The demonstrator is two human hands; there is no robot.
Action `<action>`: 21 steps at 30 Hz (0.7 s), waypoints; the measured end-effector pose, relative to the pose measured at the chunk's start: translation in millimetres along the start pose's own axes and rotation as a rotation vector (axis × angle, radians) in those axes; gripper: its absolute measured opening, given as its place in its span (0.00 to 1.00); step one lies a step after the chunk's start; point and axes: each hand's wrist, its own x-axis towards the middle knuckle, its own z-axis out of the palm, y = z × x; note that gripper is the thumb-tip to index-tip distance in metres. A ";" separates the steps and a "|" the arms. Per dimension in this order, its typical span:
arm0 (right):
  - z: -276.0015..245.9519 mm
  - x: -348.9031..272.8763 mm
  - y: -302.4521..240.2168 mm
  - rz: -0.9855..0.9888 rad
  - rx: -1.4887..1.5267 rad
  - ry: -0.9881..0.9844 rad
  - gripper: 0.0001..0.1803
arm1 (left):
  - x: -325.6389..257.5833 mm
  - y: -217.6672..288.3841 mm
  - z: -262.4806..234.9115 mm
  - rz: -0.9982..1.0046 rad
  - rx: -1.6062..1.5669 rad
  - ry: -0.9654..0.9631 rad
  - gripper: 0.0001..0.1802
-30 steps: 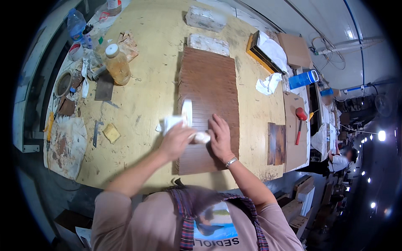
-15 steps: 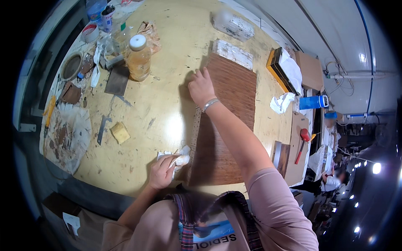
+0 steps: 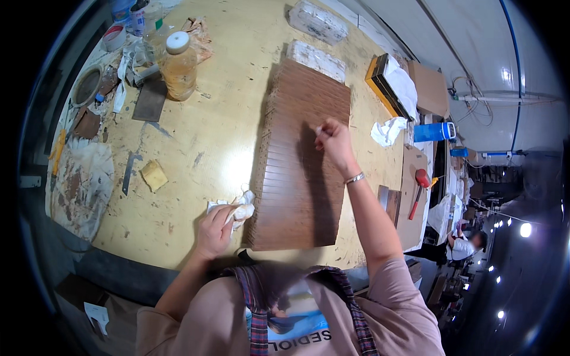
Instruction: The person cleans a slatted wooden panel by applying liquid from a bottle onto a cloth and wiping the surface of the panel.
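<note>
A long brown wooden panel (image 3: 300, 160) with lines running across its top lies lengthwise on the worktable. My right hand (image 3: 335, 142) hangs over its middle, fingers pinched together and casting a shadow. Whether something small is between the fingertips I cannot make out. Near the panel's lower left corner, my left hand (image 3: 215, 232) is closed around a crumpled white cloth (image 3: 240, 212). At the panel's far end sits a white-wrapped block (image 3: 317, 59), partly hidden by the panel. A second wrapped block (image 3: 319, 22) lies beyond it.
On the pale worktable (image 3: 219, 124), a bottle of amber liquid (image 3: 180, 68), a sponge (image 3: 154, 175) and a dark metal strip (image 3: 129, 173) lie left. Rightward are a crumpled white sheet (image 3: 389, 131), a yellow-and-black box (image 3: 383, 89) and a red mallet (image 3: 422, 178). A person (image 3: 463, 246) is far right.
My right hand has moved from the panel's far left edge back and right, over its middle. My left hand keeps its grip on the cloth. The whole view has shifted slightly.
</note>
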 end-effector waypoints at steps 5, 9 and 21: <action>54.8 -44.1 -11.8 -0.407 -0.452 0.053 0.06 | -2.0 -2.3 2.3 -0.004 0.043 -0.003 0.13; 88.0 -50.7 -56.9 -0.329 -0.821 -0.070 0.13 | -2.7 -4.4 3.5 0.023 0.062 0.004 0.13; 54.1 -27.8 -30.5 -0.165 -0.372 -0.020 0.14 | -3.2 -2.1 5.4 0.031 0.066 0.022 0.13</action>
